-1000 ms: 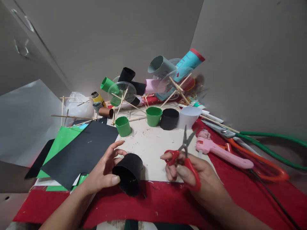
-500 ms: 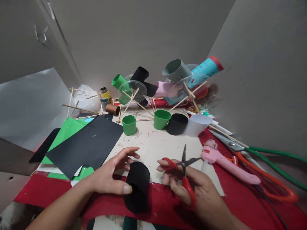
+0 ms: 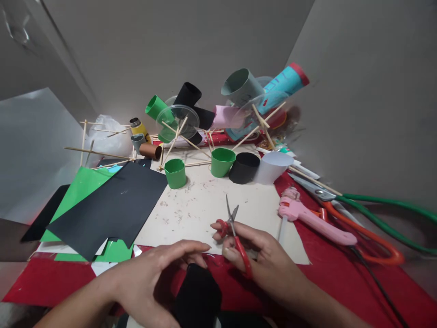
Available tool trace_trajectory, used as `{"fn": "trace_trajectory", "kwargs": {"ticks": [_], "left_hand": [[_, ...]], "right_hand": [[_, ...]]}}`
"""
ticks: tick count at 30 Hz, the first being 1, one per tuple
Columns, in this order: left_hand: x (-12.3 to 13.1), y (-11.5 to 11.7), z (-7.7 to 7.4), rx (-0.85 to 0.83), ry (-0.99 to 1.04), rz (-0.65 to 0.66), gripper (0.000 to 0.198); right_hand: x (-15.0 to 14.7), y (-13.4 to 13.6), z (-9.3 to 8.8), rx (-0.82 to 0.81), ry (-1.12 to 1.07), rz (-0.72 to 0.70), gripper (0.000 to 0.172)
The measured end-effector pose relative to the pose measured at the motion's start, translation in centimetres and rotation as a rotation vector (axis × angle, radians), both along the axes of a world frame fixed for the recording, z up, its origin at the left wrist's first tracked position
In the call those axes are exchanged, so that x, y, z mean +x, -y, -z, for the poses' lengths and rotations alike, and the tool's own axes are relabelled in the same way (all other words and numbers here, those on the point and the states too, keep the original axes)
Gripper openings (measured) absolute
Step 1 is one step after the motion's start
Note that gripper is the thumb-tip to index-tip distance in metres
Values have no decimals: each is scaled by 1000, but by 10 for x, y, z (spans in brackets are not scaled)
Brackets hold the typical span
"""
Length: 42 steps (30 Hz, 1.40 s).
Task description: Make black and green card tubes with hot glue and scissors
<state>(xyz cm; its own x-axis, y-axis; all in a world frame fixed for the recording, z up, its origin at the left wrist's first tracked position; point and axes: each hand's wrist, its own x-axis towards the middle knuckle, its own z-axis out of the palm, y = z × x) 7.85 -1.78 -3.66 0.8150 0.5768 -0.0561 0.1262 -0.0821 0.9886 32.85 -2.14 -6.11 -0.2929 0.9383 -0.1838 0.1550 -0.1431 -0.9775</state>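
Note:
My left hand (image 3: 150, 278) curls around a black paper tube (image 3: 198, 294) near the bottom edge of the view. Its fingers bend over the tube's top, and the thumb is partly out of frame. In my right hand (image 3: 259, 255) is a small pair of scissors with red handles (image 3: 241, 255), fingers through the loops and blades pointing up, slightly parted. The scissors are to the right of the tube, apart from it. Short paper cups stand beyond my hands: a green one (image 3: 175, 175), another green one (image 3: 222, 164), a black one (image 3: 243, 171) and a white one (image 3: 273, 169).
Black and green sheets (image 3: 116, 205) lie at left. A pink glue gun (image 3: 314, 221) and large shears with green and orange handles (image 3: 324, 196) are at right. Behind stand stick frames with clear discs (image 3: 177, 123) bearing paper tubes. Cream board (image 3: 191, 209) covers the red tabletop (image 3: 341, 282).
My left hand and the black tube have moved down, closer to me. The scissors have shifted left toward the tube and their blades have come closer together. The camera view has shifted slightly.

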Motion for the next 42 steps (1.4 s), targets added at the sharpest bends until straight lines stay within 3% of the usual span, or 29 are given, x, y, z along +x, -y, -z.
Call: {"fn": "trace_trajectory", "kwargs": {"ticks": [8,11,14,20,24,29,42], "left_hand": [[-4,4,-1,-24,-92,45,102],[-5,1,4,-72,-54,-48,111],[-5,-3,5,-85,46,-157,106],[-6,-3,6,31,71,-302,101],[-5,1,8,74,58,-366,103],[-4,1,8,73,86,-368,103],[-3,1,7,-14,130,-358,104]], "right_hand": [[2,-1,2,31,19,23,35],[4,0,6,39,32,8,34],[6,2,10,24,28,-20,34],[4,2,5,7,27,-105,23],[1,2,4,12,50,-186,43],[1,3,8,-78,-8,-295,40],[1,4,6,24,122,-371,31]]}}
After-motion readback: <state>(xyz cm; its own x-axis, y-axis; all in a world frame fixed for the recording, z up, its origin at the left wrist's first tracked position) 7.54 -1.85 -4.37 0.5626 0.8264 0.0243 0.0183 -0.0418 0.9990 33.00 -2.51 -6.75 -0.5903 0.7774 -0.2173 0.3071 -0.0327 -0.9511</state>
